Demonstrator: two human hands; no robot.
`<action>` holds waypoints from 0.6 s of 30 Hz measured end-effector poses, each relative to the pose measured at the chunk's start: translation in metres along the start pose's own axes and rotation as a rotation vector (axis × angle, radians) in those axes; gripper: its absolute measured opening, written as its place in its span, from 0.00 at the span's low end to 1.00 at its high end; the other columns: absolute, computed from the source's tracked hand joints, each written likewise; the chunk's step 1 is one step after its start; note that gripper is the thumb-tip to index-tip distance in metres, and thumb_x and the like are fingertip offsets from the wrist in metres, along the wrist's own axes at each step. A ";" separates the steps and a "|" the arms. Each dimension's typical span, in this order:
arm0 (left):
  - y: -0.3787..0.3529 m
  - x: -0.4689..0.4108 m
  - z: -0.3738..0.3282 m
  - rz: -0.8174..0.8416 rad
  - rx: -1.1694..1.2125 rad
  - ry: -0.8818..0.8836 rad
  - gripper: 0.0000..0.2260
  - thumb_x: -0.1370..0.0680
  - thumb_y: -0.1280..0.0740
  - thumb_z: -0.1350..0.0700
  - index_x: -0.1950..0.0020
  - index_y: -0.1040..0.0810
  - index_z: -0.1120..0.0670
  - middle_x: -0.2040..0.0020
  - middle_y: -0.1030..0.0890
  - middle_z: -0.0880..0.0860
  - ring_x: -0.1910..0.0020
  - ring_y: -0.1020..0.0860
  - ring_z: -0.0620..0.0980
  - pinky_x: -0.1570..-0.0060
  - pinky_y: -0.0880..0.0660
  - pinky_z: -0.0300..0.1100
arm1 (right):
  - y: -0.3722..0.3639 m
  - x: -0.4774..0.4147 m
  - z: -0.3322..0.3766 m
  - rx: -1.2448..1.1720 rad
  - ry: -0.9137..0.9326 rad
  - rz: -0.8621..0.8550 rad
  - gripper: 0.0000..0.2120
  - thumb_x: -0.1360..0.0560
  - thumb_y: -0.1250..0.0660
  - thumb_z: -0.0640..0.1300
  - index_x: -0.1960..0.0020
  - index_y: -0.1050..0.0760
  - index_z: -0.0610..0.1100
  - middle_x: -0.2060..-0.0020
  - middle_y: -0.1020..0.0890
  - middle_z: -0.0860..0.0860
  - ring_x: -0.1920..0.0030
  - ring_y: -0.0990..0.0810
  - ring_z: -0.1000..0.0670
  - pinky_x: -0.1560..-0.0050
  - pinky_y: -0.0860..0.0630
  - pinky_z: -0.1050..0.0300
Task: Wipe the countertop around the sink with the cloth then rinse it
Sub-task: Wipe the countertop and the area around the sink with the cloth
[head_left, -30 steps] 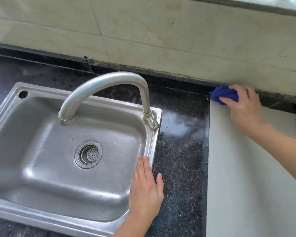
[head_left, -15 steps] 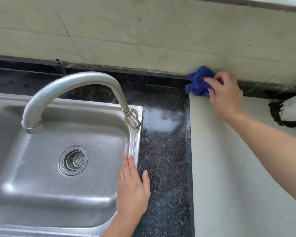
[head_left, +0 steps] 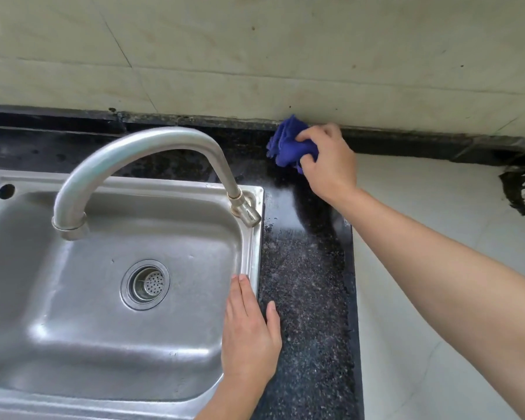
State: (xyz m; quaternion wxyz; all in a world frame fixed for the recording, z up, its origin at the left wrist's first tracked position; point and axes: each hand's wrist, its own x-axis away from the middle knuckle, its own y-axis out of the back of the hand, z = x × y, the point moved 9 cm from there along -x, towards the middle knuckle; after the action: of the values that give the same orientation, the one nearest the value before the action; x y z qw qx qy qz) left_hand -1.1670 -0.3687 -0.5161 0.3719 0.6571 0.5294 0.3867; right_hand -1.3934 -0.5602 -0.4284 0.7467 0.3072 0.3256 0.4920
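Nearest, the left hand lies flat on the right rim of the sink, its fingers straight and pressed together and the thumb splayed onto the countertop, a dark, glossy, pale-flecked stone. The frame's lower edge cuts off its wrist. The sink is a brushed steel rectangle with rounded inner corners. A round perforated strainer sits in its floor, and its near and left sides run out of view. To the right of the stone strip a smooth, matte, off-white slab begins, and the bare right forearm crosses above it and the seam. Farther back a curved steel faucet rises from the sink's far right corner and arches left over the basin, hiding part of the rim behind it. A small round hole pierces the far left corner of the rim. Beyond the faucet base, the right hand grips the cloth, a bunched, deep blue, fuzzy rag. Its fingers curl over the top and its thumb pinches from below, so the palm hides much of the fabric. The cloth sits at the back of the dark stone, just left of the slab seam and against the low dark upstand. Above that stand large cream wall tiles, faintly stained. At the far right a ragged black-edged patch is cut off and hard to make out.
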 end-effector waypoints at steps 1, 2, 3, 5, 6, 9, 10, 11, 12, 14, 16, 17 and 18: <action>0.000 -0.001 0.001 -0.004 -0.003 0.001 0.29 0.19 0.51 0.45 0.27 0.37 0.65 0.30 0.29 0.63 0.33 0.28 0.59 0.34 0.35 0.48 | -0.011 -0.004 0.007 0.058 0.019 0.070 0.18 0.30 0.37 0.40 0.42 0.24 0.51 0.43 0.27 0.49 0.45 0.26 0.44 0.48 0.29 0.52; 0.000 -0.001 0.001 -0.006 -0.004 0.002 0.29 0.19 0.50 0.46 0.28 0.36 0.66 0.30 0.29 0.63 0.33 0.28 0.59 0.34 0.36 0.48 | -0.024 -0.007 0.011 0.138 0.037 0.141 0.18 0.28 0.37 0.43 0.39 0.25 0.53 0.42 0.27 0.49 0.43 0.28 0.44 0.46 0.30 0.50; -0.001 -0.001 0.001 -0.006 -0.001 0.000 0.28 0.20 0.49 0.46 0.28 0.36 0.66 0.31 0.29 0.63 0.33 0.29 0.59 0.34 0.36 0.48 | -0.036 -0.005 0.014 0.214 0.052 0.209 0.18 0.26 0.37 0.47 0.36 0.26 0.55 0.41 0.28 0.49 0.42 0.29 0.44 0.44 0.31 0.49; -0.001 -0.001 0.002 -0.009 0.010 -0.004 0.28 0.20 0.49 0.47 0.28 0.36 0.66 0.30 0.30 0.63 0.32 0.30 0.58 0.33 0.34 0.47 | -0.057 0.010 0.021 0.219 0.061 0.302 0.18 0.24 0.38 0.51 0.34 0.28 0.55 0.42 0.28 0.49 0.41 0.31 0.44 0.43 0.32 0.49; 0.000 -0.001 0.001 -0.011 0.017 -0.006 0.28 0.20 0.49 0.47 0.28 0.37 0.66 0.30 0.30 0.63 0.32 0.31 0.58 0.34 0.33 0.48 | -0.062 0.024 0.026 0.165 0.057 0.334 0.18 0.23 0.38 0.50 0.34 0.27 0.54 0.43 0.28 0.49 0.42 0.30 0.44 0.43 0.31 0.49; 0.002 -0.001 0.000 -0.012 0.037 -0.006 0.28 0.20 0.47 0.48 0.28 0.36 0.67 0.31 0.29 0.64 0.33 0.29 0.60 0.37 0.29 0.50 | -0.053 0.078 0.033 0.058 0.079 0.433 0.15 0.23 0.37 0.48 0.37 0.24 0.51 0.47 0.27 0.48 0.46 0.27 0.45 0.45 0.29 0.49; 0.002 -0.002 0.000 -0.013 0.041 -0.003 0.27 0.21 0.47 0.48 0.29 0.36 0.67 0.32 0.29 0.64 0.34 0.28 0.60 0.38 0.28 0.50 | -0.049 0.094 0.033 0.055 0.090 0.507 0.15 0.24 0.36 0.48 0.37 0.24 0.52 0.47 0.26 0.48 0.46 0.26 0.46 0.45 0.30 0.50; 0.003 -0.002 -0.001 -0.012 0.045 0.000 0.27 0.21 0.47 0.48 0.29 0.36 0.67 0.32 0.29 0.64 0.35 0.27 0.61 0.39 0.27 0.51 | -0.045 0.109 0.030 0.066 0.093 0.610 0.16 0.24 0.35 0.48 0.37 0.24 0.52 0.46 0.24 0.49 0.46 0.25 0.46 0.45 0.29 0.52; 0.004 -0.002 -0.001 -0.012 0.048 0.003 0.27 0.20 0.47 0.48 0.29 0.36 0.66 0.33 0.28 0.64 0.35 0.27 0.61 0.39 0.26 0.51 | -0.043 0.118 0.026 0.067 0.072 0.733 0.16 0.25 0.33 0.48 0.38 0.22 0.53 0.47 0.22 0.49 0.47 0.24 0.47 0.46 0.29 0.53; 0.007 -0.001 -0.002 -0.016 0.046 0.005 0.27 0.18 0.51 0.46 0.29 0.36 0.66 0.33 0.28 0.64 0.36 0.26 0.61 0.40 0.26 0.52 | -0.035 0.110 0.018 -0.030 -0.031 0.844 0.13 0.28 0.30 0.46 0.43 0.19 0.52 0.52 0.17 0.51 0.53 0.21 0.50 0.50 0.26 0.56; 0.006 -0.002 -0.003 -0.001 0.041 0.003 0.29 0.18 0.55 0.45 0.29 0.36 0.66 0.33 0.28 0.64 0.36 0.26 0.61 0.39 0.27 0.52 | -0.020 0.061 0.005 -0.083 -0.116 0.631 0.11 0.29 0.30 0.45 0.48 0.17 0.51 0.53 0.16 0.50 0.54 0.20 0.50 0.51 0.25 0.57; 0.005 -0.002 -0.002 0.007 0.038 0.006 0.29 0.18 0.55 0.45 0.29 0.36 0.66 0.33 0.28 0.63 0.36 0.26 0.61 0.38 0.27 0.52 | -0.016 0.035 -0.001 -0.032 -0.123 0.495 0.10 0.29 0.32 0.46 0.48 0.18 0.49 0.51 0.17 0.48 0.53 0.20 0.48 0.50 0.25 0.55; 0.003 -0.002 -0.001 0.009 0.034 0.008 0.29 0.18 0.55 0.45 0.29 0.36 0.66 0.32 0.28 0.63 0.35 0.27 0.60 0.38 0.28 0.52 | -0.018 0.016 -0.004 0.054 -0.128 0.408 0.11 0.27 0.34 0.48 0.46 0.20 0.48 0.48 0.19 0.45 0.51 0.22 0.44 0.48 0.25 0.53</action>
State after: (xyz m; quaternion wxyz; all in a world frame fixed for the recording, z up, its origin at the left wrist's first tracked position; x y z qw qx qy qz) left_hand -1.1670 -0.3716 -0.5129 0.3567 0.6643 0.5345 0.3818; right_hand -1.3820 -0.5501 -0.4475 0.6423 0.4174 0.2217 0.6034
